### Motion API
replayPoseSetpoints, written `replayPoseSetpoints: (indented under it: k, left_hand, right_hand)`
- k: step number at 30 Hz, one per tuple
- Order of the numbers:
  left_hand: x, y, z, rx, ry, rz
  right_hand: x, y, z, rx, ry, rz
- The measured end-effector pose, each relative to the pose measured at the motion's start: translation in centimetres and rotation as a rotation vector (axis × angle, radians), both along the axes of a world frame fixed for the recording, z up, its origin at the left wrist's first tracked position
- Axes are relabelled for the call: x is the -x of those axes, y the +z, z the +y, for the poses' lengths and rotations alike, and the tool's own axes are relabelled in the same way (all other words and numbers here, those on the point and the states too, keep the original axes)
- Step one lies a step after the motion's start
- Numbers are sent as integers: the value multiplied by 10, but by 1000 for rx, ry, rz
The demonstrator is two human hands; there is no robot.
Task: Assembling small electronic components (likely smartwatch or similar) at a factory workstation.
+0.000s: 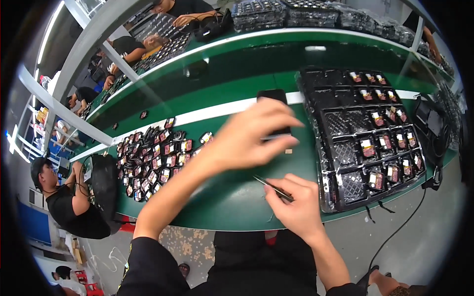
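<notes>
My left hand [256, 135] passes over the middle of the green bench, somewhat blurred. Its fingers and thumb are apart, and I see nothing held between them. Partly behind that hand lies a black flat rectangular object [272, 94]. My right hand [296, 202] is closed round dark tweezers [279, 191], whose thin tips point up and left above the bench top. A small tan square piece [289, 151] rests on the bench between my hands. Left of my left forearm spreads a pile of small black modules [153, 160] with pink and white faces.
A black plastic tray [340, 153] on the right holds several modules in its right-hand pockets. Beyond it are a black device with cables [429, 116]. Stacked trays [259, 17] line the upper shelf. A person [74, 202] sits at the left; others work across the bench.
</notes>
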State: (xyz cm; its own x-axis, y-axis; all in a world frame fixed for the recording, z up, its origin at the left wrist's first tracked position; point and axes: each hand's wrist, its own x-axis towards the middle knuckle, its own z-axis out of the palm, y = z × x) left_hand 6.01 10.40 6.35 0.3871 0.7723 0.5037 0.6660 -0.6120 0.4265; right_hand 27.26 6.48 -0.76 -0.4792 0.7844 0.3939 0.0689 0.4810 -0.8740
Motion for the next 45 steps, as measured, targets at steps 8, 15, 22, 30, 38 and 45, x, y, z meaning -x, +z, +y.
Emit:
replayPoseSetpoints:
  k: [8,15,22,30,38,45]
  left_hand:
    - [125,7,-80,385,485,394]
    - [102,-18,-76,356,416,246]
    - [51,-45,-94,229,248,182]
    - [52,-50,-91,336,210,98]
    - [56,-50,-85,331,45,100]
    - [58,-58,-91,338,73,54]
  right_hand:
    - [8,-4,-1,-25,-10,-49]
    - [9,-5,-3,-22,-33,-77]
    - [9,-1,1,-12,-102,-55]
    - [8,-3,3,32,-102,-88]
    - [6,-2,4,32,-112,-48]
    - [1,2,2,69,-55,-109]
